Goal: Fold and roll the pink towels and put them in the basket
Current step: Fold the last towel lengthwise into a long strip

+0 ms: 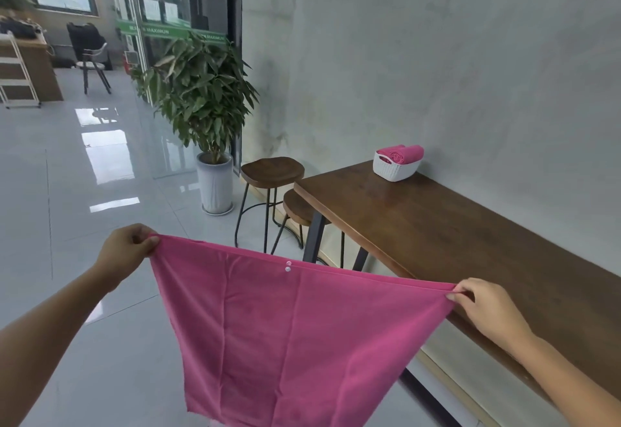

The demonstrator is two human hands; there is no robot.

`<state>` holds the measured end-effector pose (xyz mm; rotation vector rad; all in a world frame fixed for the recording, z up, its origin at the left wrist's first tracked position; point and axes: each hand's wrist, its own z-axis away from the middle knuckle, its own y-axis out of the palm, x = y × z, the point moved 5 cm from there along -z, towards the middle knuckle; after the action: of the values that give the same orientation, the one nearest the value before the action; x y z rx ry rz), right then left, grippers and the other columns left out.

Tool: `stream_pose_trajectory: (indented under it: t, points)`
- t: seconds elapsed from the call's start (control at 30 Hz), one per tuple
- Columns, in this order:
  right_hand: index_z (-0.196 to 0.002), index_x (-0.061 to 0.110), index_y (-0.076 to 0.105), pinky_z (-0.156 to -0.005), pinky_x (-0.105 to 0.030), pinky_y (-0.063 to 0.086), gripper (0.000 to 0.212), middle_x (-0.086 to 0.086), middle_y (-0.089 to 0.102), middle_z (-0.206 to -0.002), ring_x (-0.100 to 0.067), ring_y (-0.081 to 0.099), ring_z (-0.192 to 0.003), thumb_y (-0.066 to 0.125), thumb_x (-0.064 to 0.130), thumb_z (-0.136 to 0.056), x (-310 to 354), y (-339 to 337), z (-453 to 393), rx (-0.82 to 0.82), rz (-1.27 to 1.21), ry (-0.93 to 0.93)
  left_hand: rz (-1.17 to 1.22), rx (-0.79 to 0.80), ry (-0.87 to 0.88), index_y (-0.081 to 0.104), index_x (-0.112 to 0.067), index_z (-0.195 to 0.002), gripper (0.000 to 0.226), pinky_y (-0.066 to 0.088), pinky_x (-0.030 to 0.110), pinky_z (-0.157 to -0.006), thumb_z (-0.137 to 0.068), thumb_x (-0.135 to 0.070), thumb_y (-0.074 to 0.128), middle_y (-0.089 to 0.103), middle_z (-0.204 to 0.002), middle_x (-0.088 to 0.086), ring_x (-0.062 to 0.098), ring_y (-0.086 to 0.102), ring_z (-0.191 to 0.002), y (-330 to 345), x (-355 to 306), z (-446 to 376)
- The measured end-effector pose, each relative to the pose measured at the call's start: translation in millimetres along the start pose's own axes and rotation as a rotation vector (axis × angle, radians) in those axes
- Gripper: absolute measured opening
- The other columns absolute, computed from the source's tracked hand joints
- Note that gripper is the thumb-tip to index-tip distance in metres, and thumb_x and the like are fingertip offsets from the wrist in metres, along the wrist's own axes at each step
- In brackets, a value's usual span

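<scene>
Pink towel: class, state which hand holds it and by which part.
Both. The left hand and right hand each pinch a top corner of the pink towel, which hangs spread between them.

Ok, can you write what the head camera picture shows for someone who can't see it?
Two hands, left and right, pinch the top corners of a pink towel held up unfolded. Behind, a white basket holding rolled pink towels sits on a wooden table.

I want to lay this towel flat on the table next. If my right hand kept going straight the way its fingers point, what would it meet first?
The right hand pinches the pink towel, fingers pointing left along its top edge, not at the table. That way, only the towel itself and eventually the left hand; depth is uncertain.
</scene>
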<state>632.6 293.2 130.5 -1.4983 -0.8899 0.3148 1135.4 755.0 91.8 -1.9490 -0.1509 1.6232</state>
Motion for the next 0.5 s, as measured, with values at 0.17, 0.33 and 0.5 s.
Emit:
stream_pose_trajectory:
  t: [0.17, 0.33, 0.5]
  points:
    - [-0.064, 0.022, 0.064, -0.065, -0.039, 0.048, 0.029, 0.007, 0.062, -0.070, -0.011, 0.058, -0.068, 0.070, 0.023, -0.092, 5.4, -2.0, -2.8, -0.054, 0.034, 0.016, 0.166, -0.107, -0.041, 0.072, -0.003, -0.090, 0.006, 0.051, 0.047, -0.090, -0.092, -0.005, 0.067, 0.070, -0.085, 0.016, 0.029, 0.064, -0.083, 3.5, -8.4, -7.7]
    - [-0.051, 0.017, 0.054, -0.056, -0.034, 0.043, 0.045, 0.000, 0.059, -0.054, -0.015, 0.058, -0.054, 0.073, 0.027, -0.090, -17.2, 4.1, -0.9, 0.108, 0.103, 0.063, 0.103, 0.085, 0.015, 0.073, 0.000, -0.089, 0.003, 0.049, 0.029, -0.075, -0.090, -0.002, 0.070, 0.071, -0.084, 0.016, 0.023, 0.064, -0.077, 14.5, -22.7, -2.9]
    - [-0.055, 0.018, 0.061, -0.066, -0.038, 0.048, 0.038, 0.001, 0.062, -0.061, -0.015, 0.061, -0.063, 0.071, 0.020, -0.092, -25.9, 4.8, 10.8, 0.074, 0.030, 0.057, 0.151, 0.018, 0.023, 0.070, -0.005, -0.085, 0.007, 0.047, 0.035, -0.080, -0.091, 0.000, 0.069, 0.068, -0.084, 0.018, 0.026, 0.061, -0.080, 11.9, -20.2, -6.9]
